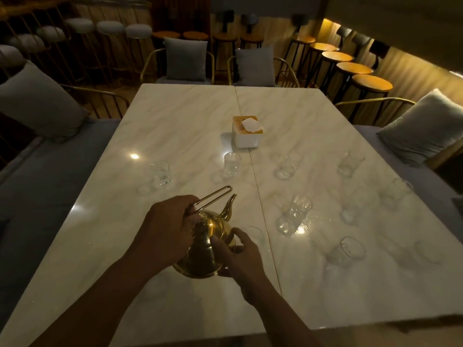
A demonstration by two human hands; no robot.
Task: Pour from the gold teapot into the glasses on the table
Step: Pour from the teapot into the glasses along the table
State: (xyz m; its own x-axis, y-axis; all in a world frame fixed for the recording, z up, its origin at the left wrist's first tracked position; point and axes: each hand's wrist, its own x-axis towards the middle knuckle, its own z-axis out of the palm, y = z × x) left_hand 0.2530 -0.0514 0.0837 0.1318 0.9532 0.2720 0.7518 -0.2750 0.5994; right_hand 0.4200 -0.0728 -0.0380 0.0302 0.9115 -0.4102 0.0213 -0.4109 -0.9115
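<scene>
head view: gold teapot (213, 236) at near centre of table (175, 121), tilted, spout pointing far. left hand (170, 229) curled round its wire handle, left of body. right hand (238, 254) grips body from right. glasses (295, 216) scattered far and right. tissue box (248, 131) beyond.

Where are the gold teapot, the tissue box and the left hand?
gold teapot (220, 227): head view, on its shiny body below the spout.
tissue box (246, 139): head view, on its white front side.
left hand (170, 221): head view, on the back of the hand.
</scene>
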